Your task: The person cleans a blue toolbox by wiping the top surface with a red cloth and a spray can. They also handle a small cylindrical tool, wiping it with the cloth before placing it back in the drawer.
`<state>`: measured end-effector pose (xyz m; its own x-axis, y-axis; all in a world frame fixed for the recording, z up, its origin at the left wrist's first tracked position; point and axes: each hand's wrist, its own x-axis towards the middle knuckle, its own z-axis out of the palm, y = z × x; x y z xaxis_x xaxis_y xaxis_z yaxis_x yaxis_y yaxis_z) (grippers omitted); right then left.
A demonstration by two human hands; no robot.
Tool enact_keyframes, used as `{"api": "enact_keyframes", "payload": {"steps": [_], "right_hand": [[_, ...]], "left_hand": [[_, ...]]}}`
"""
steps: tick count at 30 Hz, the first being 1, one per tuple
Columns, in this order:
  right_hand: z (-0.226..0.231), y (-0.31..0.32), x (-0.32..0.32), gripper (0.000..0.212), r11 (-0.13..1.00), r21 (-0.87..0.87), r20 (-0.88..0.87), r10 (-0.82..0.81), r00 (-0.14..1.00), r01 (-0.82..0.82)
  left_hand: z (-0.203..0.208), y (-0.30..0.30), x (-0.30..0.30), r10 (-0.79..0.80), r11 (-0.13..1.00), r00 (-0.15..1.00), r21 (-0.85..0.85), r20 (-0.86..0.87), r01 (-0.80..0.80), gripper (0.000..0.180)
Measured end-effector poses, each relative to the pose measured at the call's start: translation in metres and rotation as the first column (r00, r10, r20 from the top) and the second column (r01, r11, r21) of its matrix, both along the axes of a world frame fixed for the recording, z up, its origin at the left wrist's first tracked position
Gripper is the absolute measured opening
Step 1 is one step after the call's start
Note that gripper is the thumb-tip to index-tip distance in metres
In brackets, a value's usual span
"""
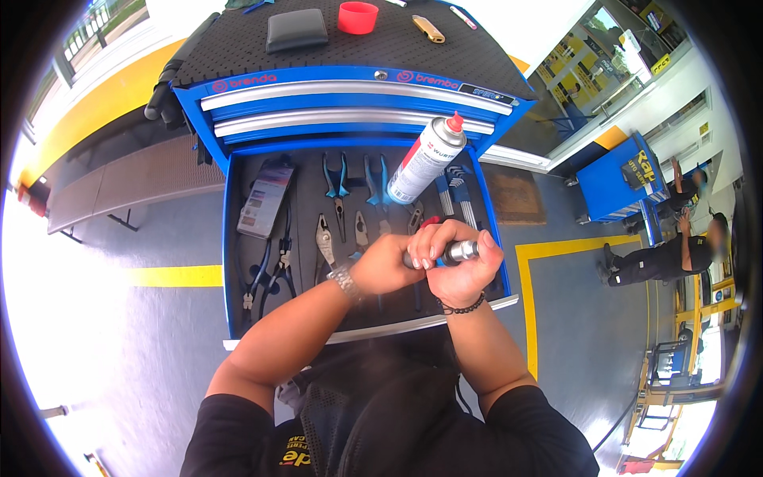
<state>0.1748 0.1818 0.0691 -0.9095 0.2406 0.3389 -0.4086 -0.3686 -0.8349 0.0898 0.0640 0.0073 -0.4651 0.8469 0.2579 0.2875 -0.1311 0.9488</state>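
Over an open drawer, my left hand (387, 265) and my right hand (463, 270) come together around one short cylindrical tool (459, 252). It has a dark body, a silver metal end and a bit of blue; its exact kind is hidden by my fingers. My right fingers curl over it near the metal end, while my left hand closes on its darker end. Just beyond my hands stands a silver spray can (427, 159) with a red cap. Slip-joint pliers (325, 240) and blue-handled needle-nose pliers (338, 189) lie in the drawer beside my left hand.
The blue tool cabinet (286, 141) carries a black wallet-like case (296, 30), a red ring (358, 17) and a gold folding knife-like item (428, 29) on top. A packaged item (266, 197) lies in the drawer. People (668, 258) stand near another blue cabinet (620, 181) at right.
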Motion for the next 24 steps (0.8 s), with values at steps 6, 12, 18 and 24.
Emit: {"api": "enact_keyframes", "payload": {"steps": [6,12,18,24], "right_hand": [[-0.002,0.002,-0.004,0.06,0.986,-0.16,0.024,-0.051,0.998,0.055],[0.003,0.015,-0.017,0.07,0.984,-0.154,0.164,0.117,0.98,-0.091],[0.005,0.024,-0.014,0.082,0.957,-0.097,0.117,0.285,0.951,-0.275],[-0.006,0.021,-0.009,0.081,0.959,-0.094,0.008,0.271,0.963,-0.269]], "left_hand": [[0.004,0.002,0.004,0.082,0.992,0.996,-0.094,0.04,-0.078,0.021],[-0.005,0.004,0.002,0.079,0.986,0.986,-0.158,0.144,-0.056,0.026],[0.006,-0.001,-0.01,-0.053,0.979,0.987,-0.185,0.152,0.081,0.026],[0.002,-0.001,-0.007,-0.071,0.988,0.988,-0.123,0.14,0.089,0.025]]}}
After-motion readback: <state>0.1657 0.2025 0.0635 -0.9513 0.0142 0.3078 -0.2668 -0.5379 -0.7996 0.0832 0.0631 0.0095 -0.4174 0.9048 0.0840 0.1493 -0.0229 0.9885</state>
